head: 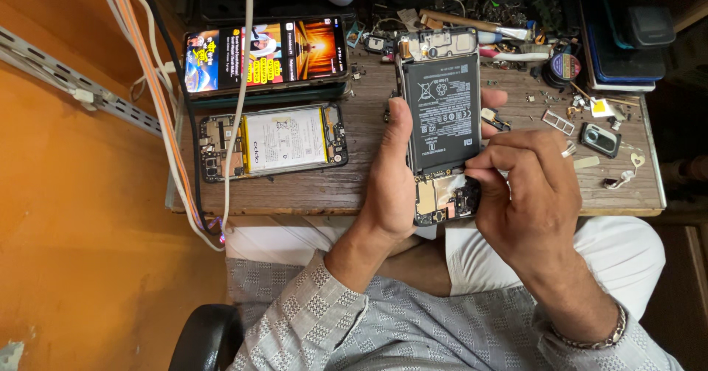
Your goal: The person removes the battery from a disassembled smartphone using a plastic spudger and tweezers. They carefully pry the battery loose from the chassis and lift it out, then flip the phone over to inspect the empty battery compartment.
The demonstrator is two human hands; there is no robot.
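Left hand (391,183) clamps the opened black back-off smartphone (442,120) by its side edges at the wooden desk's (354,183) front edge; right hand (527,194) pinches at its lower board. Light, rigid, fragile: hold edges only.

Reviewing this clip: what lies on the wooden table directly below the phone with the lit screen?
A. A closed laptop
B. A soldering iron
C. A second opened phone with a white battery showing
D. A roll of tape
C: below the lit phone, a second opened phone lies flat on the wooden table, its white battery exposed.
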